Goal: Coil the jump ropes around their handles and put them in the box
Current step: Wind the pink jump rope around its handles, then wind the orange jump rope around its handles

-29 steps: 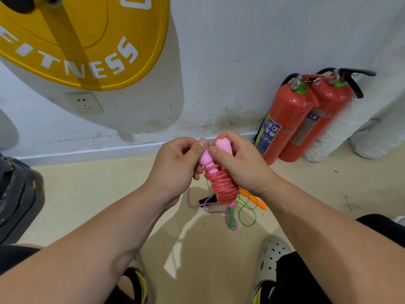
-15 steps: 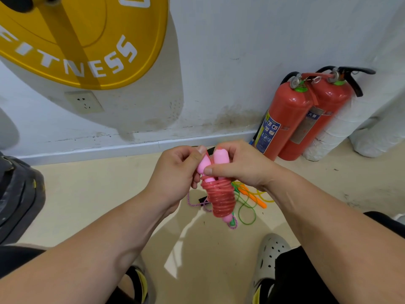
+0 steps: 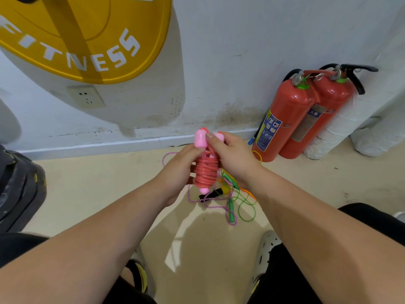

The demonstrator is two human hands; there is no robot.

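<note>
A pink jump rope (image 3: 206, 172) is held upright above the floor, its red-pink cord coiled tightly round the two pink handles. My left hand (image 3: 178, 170) grips the coiled bundle from the left. My right hand (image 3: 233, 156) pinches the handle tops and the cord end from the right. Below them on the floor lies a loose tangle: a green jump rope (image 3: 243, 207), a purple braided rope (image 3: 210, 202) with a black handle, and an orange handle partly hidden by my right wrist. No box is in view.
Two red fire extinguishers (image 3: 291, 119) stand against the white wall at right, beside white wrapped rolls (image 3: 341, 128). A yellow weight plate (image 3: 83, 38) fills the upper left. A dark object (image 3: 19, 187) sits at the left edge. My shoes (image 3: 265, 249) are at the bottom.
The view tilted and both hands moved up and away with the coiled pink rope. My right thumb shifted onto the handle tops. More of the floor tangle shows beneath.
</note>
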